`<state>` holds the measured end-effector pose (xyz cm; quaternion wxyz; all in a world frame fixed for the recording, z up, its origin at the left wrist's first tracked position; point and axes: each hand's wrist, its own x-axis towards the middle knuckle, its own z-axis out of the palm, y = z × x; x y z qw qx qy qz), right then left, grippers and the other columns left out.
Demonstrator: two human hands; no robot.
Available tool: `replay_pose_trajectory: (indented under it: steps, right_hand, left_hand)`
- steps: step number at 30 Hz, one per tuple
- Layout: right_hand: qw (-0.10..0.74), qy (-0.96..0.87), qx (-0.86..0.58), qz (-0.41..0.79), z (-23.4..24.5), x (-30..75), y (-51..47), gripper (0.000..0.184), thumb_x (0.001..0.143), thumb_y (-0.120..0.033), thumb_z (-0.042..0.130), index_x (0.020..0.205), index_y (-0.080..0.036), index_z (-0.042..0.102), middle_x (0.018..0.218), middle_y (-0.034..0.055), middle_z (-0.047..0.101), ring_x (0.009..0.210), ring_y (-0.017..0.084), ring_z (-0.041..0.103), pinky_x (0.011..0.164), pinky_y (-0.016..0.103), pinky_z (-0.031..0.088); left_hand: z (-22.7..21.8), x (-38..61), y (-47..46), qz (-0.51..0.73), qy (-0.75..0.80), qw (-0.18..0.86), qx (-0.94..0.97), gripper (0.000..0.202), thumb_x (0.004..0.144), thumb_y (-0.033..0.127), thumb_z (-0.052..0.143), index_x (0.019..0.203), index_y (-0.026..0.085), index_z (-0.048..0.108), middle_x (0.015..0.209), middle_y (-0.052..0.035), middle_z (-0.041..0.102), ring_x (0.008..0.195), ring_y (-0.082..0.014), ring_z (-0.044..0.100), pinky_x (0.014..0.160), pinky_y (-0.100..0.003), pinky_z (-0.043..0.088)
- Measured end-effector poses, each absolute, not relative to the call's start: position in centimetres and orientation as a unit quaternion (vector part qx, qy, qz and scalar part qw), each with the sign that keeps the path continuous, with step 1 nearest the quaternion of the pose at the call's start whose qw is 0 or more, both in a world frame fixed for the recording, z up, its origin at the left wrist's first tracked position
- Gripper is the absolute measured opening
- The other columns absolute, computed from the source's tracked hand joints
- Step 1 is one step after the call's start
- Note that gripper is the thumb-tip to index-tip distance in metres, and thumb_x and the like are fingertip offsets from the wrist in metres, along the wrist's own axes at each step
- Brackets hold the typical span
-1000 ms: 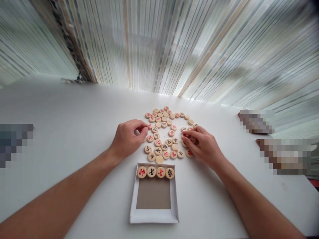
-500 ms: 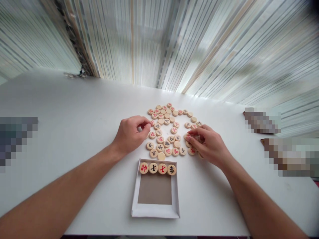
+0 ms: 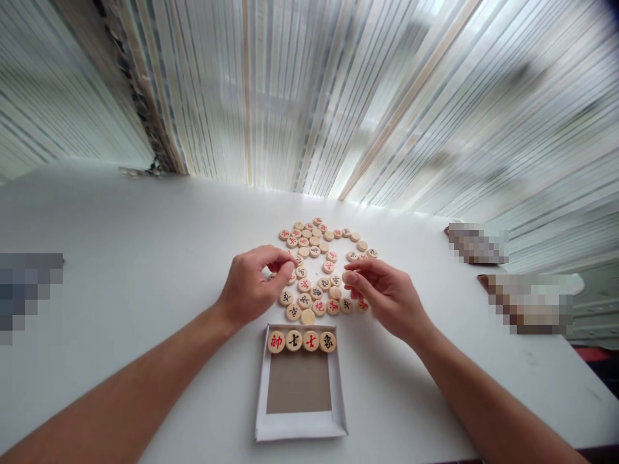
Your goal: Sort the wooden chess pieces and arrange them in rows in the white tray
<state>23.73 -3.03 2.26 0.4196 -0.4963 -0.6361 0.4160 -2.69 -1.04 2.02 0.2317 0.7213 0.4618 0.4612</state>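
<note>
Several round wooden chess discs (image 3: 314,270) with red or black characters lie scattered on the white table (image 3: 145,258). A shallow white box tray (image 3: 300,425) lies in front of them, holding a row of discs (image 3: 302,341) along its far edge. My left hand (image 3: 251,287) hovers at the left side of the pile, thumb and fingers pinched on something I cannot make out. My right hand (image 3: 387,293) is lifted over the right side, fingertips pinching one wooden disc (image 3: 347,277).
Striped curtains (image 3: 338,96) hang behind the table. Blurred-out patches sit at the left edge (image 3: 29,283) and at the right (image 3: 527,296) of the table. The table's near edge runs just below the tray.
My right hand has risen off the pile with a disc in its fingertips. My left hand has stayed pinched at the pile's left side. The view has shifted slightly.
</note>
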Motion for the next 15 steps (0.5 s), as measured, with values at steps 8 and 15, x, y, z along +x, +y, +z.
replay_pose_trajectory:
  steps: [8,15]
  right_hand:
    - [0.387,-0.603,-0.439,0.543,3.6,19.1,-2.3,0.037,0.091,-0.047,0.08,0.115,-0.019,0.077,0.082,0.0032,0.075,0.072,0.015,0.069,0.065,0.027,0.058]
    - [0.451,-0.51,-0.39,0.62,2.3,17.8,-1.5,0.043,0.067,-0.033,0.101,0.099,-0.02,0.075,0.082,0.0021,0.079,0.075,0.014,0.075,0.069,0.024,0.064]
  left_hand:
    - [2.2,-1.8,-2.3,0.47,0.416,0.359,0.691,0.014,0.092,0.026,0.069,0.09,0.017,0.079,0.08,-0.004,0.08,0.071,-0.0164,0.073,0.065,-0.025,0.056]
    - [1.2,-1.9,-1.9,0.48,0.412,0.456,0.626,0.021,0.091,0.031,0.077,0.103,0.014,0.08,0.094,-0.0096,0.083,0.083,-0.0205,0.078,0.074,-0.028,0.064]
